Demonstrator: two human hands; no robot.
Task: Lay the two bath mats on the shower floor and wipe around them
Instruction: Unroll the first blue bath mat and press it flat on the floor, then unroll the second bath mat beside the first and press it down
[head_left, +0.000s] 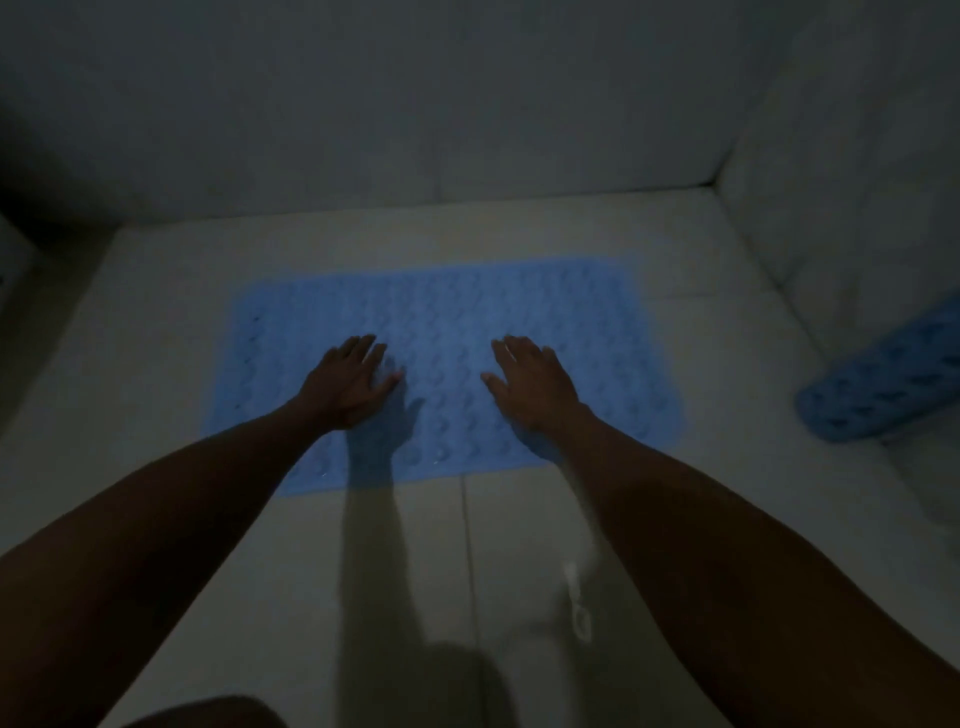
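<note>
Blue mat (447, 317) under both flat hands (441, 384)

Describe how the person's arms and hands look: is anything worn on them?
Both forearms are bare, with no sleeves in view. The left hand and the right hand are bare too: no gloves. I see no watch, bracelet or ring, but the picture is dim, so small things could escape notice.
</note>
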